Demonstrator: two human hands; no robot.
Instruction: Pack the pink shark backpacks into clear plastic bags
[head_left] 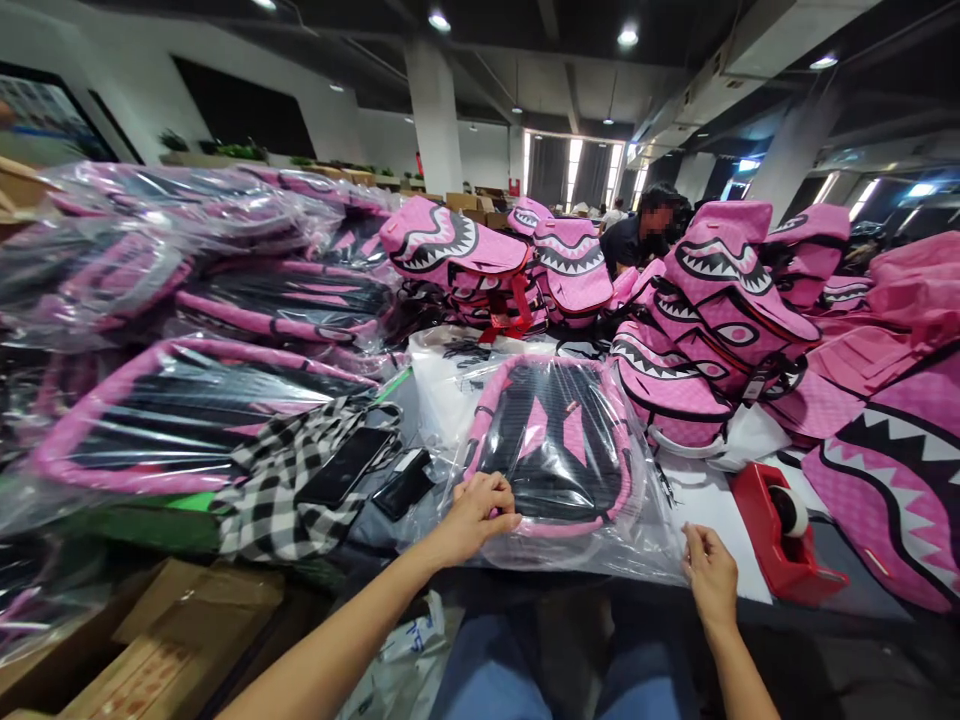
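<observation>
Head view: a pink-and-black backpack (555, 440) in a clear plastic bag (651, 535) lies flat at the centre of the frame, up-frame of both hands and between them. Its long axis seems to run up the frame, away from the body, with the rounded near end toward the lower edge. The left hand (480, 510) is the nearer, fingers curled over the film at the backpack's lower-left corner; whether they grip it, I cannot tell. The right hand (711, 575) sits apart from the backpack, fingers and thumb drawn narrow, apparently pinching the loose film at the bag's lower-right corner. Farther right stands a red tape dispenser (784, 565).
</observation>
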